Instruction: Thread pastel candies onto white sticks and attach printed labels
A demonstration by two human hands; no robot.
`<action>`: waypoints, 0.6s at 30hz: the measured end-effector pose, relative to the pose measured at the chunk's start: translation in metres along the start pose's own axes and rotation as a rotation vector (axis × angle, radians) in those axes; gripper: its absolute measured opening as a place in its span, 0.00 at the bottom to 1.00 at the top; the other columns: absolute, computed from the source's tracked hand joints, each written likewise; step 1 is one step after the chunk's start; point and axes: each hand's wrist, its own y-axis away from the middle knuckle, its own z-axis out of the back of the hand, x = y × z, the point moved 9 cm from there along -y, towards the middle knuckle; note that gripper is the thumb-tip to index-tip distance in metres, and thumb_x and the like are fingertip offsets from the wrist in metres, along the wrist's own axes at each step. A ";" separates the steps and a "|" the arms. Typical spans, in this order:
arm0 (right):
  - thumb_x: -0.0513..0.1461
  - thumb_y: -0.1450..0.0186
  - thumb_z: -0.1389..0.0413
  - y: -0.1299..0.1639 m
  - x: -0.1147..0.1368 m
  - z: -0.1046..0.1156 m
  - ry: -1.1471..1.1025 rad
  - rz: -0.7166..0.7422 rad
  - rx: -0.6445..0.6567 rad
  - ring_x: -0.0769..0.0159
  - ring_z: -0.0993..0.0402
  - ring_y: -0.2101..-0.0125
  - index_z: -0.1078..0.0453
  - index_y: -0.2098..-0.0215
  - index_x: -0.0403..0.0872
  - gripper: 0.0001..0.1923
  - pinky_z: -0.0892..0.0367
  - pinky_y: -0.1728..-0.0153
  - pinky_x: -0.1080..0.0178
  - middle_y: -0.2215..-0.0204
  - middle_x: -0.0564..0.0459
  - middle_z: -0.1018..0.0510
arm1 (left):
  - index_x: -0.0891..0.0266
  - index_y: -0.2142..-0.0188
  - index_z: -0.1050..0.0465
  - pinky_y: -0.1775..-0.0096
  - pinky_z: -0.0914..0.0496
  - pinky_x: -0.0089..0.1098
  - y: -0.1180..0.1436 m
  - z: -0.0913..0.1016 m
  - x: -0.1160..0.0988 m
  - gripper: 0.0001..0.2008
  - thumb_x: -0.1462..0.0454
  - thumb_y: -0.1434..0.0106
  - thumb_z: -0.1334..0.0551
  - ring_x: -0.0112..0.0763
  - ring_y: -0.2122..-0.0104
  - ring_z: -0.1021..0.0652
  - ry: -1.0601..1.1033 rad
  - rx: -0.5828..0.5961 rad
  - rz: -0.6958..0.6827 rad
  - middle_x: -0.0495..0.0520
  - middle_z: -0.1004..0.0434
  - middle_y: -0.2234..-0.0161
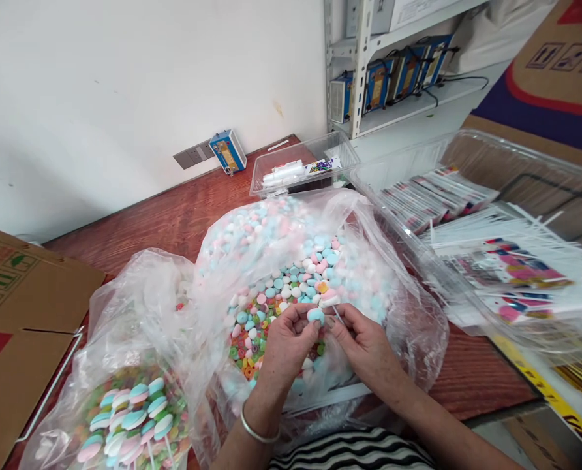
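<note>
Pale-blue oval candy [315,316] pinched closed-fingered in left hand [291,336], likewise gripped thin white stick [338,314] in right hand [364,341] just beside, kept both over near part of translucent plastic candy bag [421,329], apparently to catch spills.

Pinching a pale-blue candy [315,316] in the left grip [291,336] and holding a white stick [338,314] in the right grip [364,339], over a plastic bag [415,329] of pastel candies [281,286] and gummy rings [248,372] on the wooden bench [481,375]. Wearing a silver bangle [252,431], working near clustered candy lollipops [134,420].
</note>
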 end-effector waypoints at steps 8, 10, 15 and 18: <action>0.40 0.31 0.56 0.035 -0.001 -0.008 0.184 0.000 0.286 0.65 0.31 0.76 0.34 0.72 0.48 0.14 0.42 0.74 0.65 0.78 0.56 0.26 | 0.63 0.59 0.26 0.63 0.27 0.29 -0.005 0.027 -0.016 0.11 0.61 0.42 0.34 0.29 0.68 0.21 -0.044 -0.172 -0.131 0.52 0.19 0.67; 0.40 0.31 0.56 0.039 -0.003 -0.011 0.173 -0.012 0.302 0.65 0.30 0.75 0.34 0.72 0.48 0.14 0.41 0.74 0.65 0.77 0.55 0.25 | 0.63 0.59 0.26 0.63 0.27 0.29 -0.005 0.026 -0.019 0.11 0.62 0.42 0.35 0.29 0.68 0.21 -0.058 -0.169 -0.147 0.52 0.19 0.66; 0.41 0.31 0.57 0.036 -0.005 -0.010 0.129 -0.062 0.288 0.64 0.31 0.75 0.33 0.72 0.48 0.15 0.40 0.74 0.65 0.77 0.55 0.26 | 0.62 0.59 0.26 0.63 0.27 0.28 -0.003 0.021 -0.020 0.11 0.63 0.41 0.35 0.28 0.67 0.21 -0.087 -0.146 -0.168 0.52 0.19 0.66; 0.43 0.32 0.55 0.035 -0.007 -0.011 0.021 -0.115 0.298 0.67 0.36 0.78 0.34 0.73 0.48 0.15 0.43 0.78 0.67 0.80 0.57 0.31 | 0.61 0.57 0.26 0.61 0.27 0.29 -0.002 0.020 -0.019 0.12 0.63 0.40 0.36 0.29 0.65 0.21 -0.115 -0.122 -0.187 0.53 0.19 0.64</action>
